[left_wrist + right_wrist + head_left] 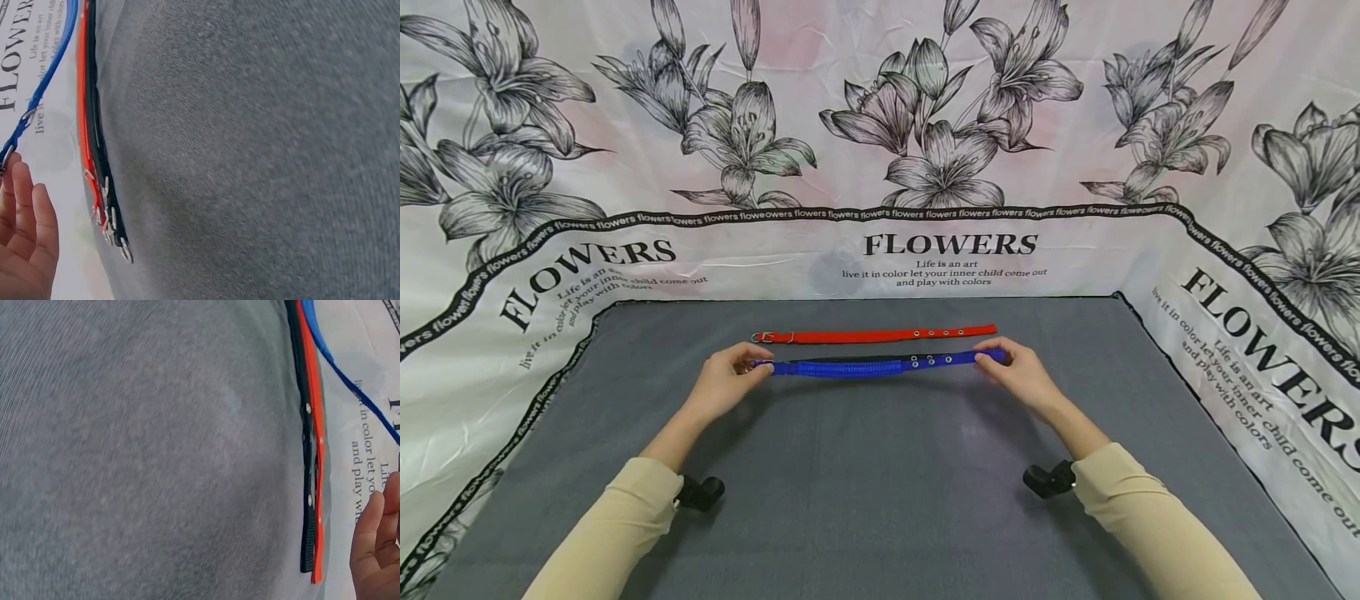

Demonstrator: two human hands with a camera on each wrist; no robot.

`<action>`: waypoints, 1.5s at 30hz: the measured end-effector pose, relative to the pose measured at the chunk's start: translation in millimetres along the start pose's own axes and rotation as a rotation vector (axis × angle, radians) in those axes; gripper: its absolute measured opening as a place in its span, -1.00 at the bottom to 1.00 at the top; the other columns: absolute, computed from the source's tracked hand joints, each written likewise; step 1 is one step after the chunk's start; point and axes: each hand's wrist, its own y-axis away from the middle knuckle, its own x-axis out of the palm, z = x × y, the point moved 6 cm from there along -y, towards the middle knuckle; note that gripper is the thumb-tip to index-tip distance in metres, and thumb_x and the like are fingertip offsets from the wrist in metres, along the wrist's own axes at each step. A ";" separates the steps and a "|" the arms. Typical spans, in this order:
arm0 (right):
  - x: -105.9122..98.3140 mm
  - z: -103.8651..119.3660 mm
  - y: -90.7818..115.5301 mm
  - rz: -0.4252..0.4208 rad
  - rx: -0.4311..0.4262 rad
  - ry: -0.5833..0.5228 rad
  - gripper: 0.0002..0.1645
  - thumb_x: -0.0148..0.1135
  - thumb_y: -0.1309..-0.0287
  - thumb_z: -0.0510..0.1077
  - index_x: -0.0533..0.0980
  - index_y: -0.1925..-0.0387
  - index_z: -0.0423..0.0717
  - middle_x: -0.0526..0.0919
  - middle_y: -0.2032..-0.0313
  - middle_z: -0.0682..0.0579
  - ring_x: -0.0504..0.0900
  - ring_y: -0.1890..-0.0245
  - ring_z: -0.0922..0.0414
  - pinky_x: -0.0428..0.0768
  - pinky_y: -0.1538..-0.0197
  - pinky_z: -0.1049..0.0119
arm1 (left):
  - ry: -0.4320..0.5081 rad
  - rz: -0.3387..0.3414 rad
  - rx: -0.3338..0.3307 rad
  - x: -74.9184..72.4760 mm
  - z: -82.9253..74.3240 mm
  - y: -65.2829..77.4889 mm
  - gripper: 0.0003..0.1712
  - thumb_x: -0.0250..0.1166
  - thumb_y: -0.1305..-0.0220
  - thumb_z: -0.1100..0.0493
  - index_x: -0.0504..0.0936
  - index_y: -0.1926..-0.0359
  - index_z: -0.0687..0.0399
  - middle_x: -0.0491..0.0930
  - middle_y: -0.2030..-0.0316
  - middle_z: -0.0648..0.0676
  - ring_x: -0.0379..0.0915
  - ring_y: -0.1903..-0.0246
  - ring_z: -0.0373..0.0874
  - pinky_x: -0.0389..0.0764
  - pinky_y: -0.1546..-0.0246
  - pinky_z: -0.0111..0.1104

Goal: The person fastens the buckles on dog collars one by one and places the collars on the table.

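Note:
A blue buckle collar is stretched lengthwise between the two hands, raised over the grey cloth. My left hand pinches its buckle end, where metal rings show in the left wrist view. At the other end, past the eyelets, the thumb and fingers of my right hand grip the strap tip. Behind it lies a red collar with its buckle to the left and eyelets to the right. A black collar lies alongside the red one, mostly hidden behind the blue strap in the head view.
Grey cloth covers the table. A white fabric backdrop with printed flowers and lettering rises at the back and both sides. Black wrist mounts stick out from both sleeves over the cloth.

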 end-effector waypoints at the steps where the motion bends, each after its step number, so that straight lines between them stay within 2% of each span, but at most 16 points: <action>1: 0.2 1.1 0.0 -0.002 -0.003 -0.008 -0.58 0.17 -0.20 0.03 0.45 0.00 -0.11 0.58 0.17 -0.25 0.53 0.18 -0.15 0.59 0.19 0.22 | 0.006 0.001 -0.006 -0.1 -0.3 0.1 -0.73 0.26 -0.21 0.13 0.58 0.08 0.08 0.60 0.30 0.14 0.39 0.43 -0.08 0.43 0.48 -0.34; 6: 1.0 6.7 -0.3 -0.010 -0.027 -0.042 -0.54 0.18 -0.19 0.00 0.42 -0.06 -0.13 0.52 0.18 -0.20 0.50 0.12 -0.16 0.59 0.13 0.15 | 0.026 0.005 -0.026 0.2 -2.6 0.1 -0.70 0.33 -0.13 0.17 0.58 0.09 0.07 0.56 0.31 0.11 0.34 0.41 -0.06 0.38 0.46 -0.33; 12: 1.9 13.2 -0.6 -0.028 -0.052 -0.062 -0.56 0.18 -0.20 -0.07 0.42 -0.06 -0.17 0.50 0.22 -0.17 0.50 0.22 -0.01 0.59 0.15 0.14 | 0.058 -0.033 -0.047 1.1 -7.6 -0.3 -0.69 0.31 -0.16 0.17 0.59 0.06 0.10 0.50 0.35 0.11 0.36 0.41 -0.07 0.39 0.48 -0.36; 16: 3.0 16.3 -1.2 -0.056 -0.065 -0.074 -0.58 0.19 -0.19 -0.04 0.45 -0.02 -0.17 0.53 0.22 -0.16 0.52 0.24 0.05 0.59 0.14 0.10 | 0.144 -0.057 -0.062 1.5 -10.5 -0.8 -0.72 0.27 -0.19 0.14 0.59 0.06 0.07 0.53 0.31 0.12 0.49 0.36 -0.07 0.55 0.40 -0.28; 18: 4.4 17.7 -1.6 -0.062 -0.069 -0.090 -0.56 0.18 -0.19 -0.02 0.46 -0.01 -0.21 0.54 0.20 -0.19 0.54 0.20 -0.02 0.60 0.13 0.11 | 0.199 -0.056 -0.069 2.9 -11.3 -1.3 -0.71 0.26 -0.21 0.11 0.58 0.06 0.09 0.54 0.27 0.15 0.54 0.31 -0.01 0.60 0.32 -0.23; 23: 9.7 20.1 -3.1 -0.050 -0.073 -0.161 -0.50 0.16 -0.21 0.01 0.45 -0.02 -0.30 0.54 0.10 -0.20 0.57 0.13 0.08 0.60 0.11 0.23 | 0.296 -0.050 -0.085 7.9 -13.5 -1.7 -0.65 0.24 -0.22 0.03 0.57 0.08 0.16 0.51 0.16 0.18 0.53 0.16 0.13 0.59 0.15 -0.15; 25: 12.7 21.2 -4.1 -0.034 -0.084 -0.203 -0.49 0.15 -0.22 0.01 0.44 -0.01 -0.33 0.56 0.07 -0.19 0.59 0.15 0.18 0.59 0.08 0.19 | 0.315 -0.049 -0.092 9.6 -14.3 -2.1 -0.63 0.24 -0.22 0.00 0.57 0.08 0.16 0.52 0.14 0.17 0.52 0.14 0.12 0.57 0.11 -0.13; 30: 20.3 24.4 -6.3 0.007 -0.102 -0.301 -0.54 0.13 -0.24 -0.02 0.41 0.02 -0.34 0.57 0.04 -0.27 0.64 0.18 0.19 0.52 0.02 -0.03 | 0.402 -0.026 -0.096 13.6 -17.2 -3.6 -0.58 0.20 -0.24 -0.03 0.56 0.03 0.18 0.57 0.08 0.17 0.51 0.10 0.02 0.52 0.03 -0.11; 34: 23.9 26.9 -6.2 0.009 -0.099 -0.350 -0.56 0.11 -0.26 -0.05 0.40 0.01 -0.34 0.55 0.06 -0.33 0.65 0.23 0.19 0.50 0.03 -0.09 | 0.463 -0.009 -0.086 17.1 -19.6 -4.3 -0.54 0.13 -0.29 -0.03 0.52 -0.04 0.22 0.55 0.07 0.25 0.53 0.16 -0.14 0.51 0.01 -0.14; 37: 27.3 30.2 -5.6 0.019 -0.093 -0.365 -0.54 0.09 -0.27 -0.04 0.38 -0.01 -0.34 0.55 0.09 -0.28 0.65 0.23 0.16 0.50 0.04 -0.08 | 0.478 -0.008 -0.080 19.0 -21.6 -4.6 -0.53 0.08 -0.33 -0.02 0.50 -0.08 0.22 0.51 0.05 0.32 0.52 0.19 -0.18 0.52 0.03 -0.19; 41: 33.2 34.2 -5.2 0.035 -0.081 -0.373 -0.54 0.07 -0.28 -0.03 0.37 -0.04 -0.31 0.52 0.09 -0.26 0.66 0.21 0.10 0.53 0.05 -0.04 | 0.500 -0.004 -0.078 21.8 -24.4 -5.0 -0.56 0.06 -0.35 0.04 0.48 -0.12 0.21 0.49 0.05 0.34 0.52 0.15 -0.06 0.54 0.05 -0.26; 45: 40.3 37.0 -7.0 0.060 -0.079 -0.375 -0.56 0.05 -0.29 -0.04 0.37 -0.06 -0.28 0.50 0.10 -0.24 0.65 0.20 0.07 0.56 0.08 0.01 | 0.532 0.002 -0.083 24.6 -28.8 -4.7 -0.57 0.07 -0.36 0.10 0.45 -0.16 0.21 0.48 0.06 0.37 0.49 0.10 0.13 0.53 0.03 -0.17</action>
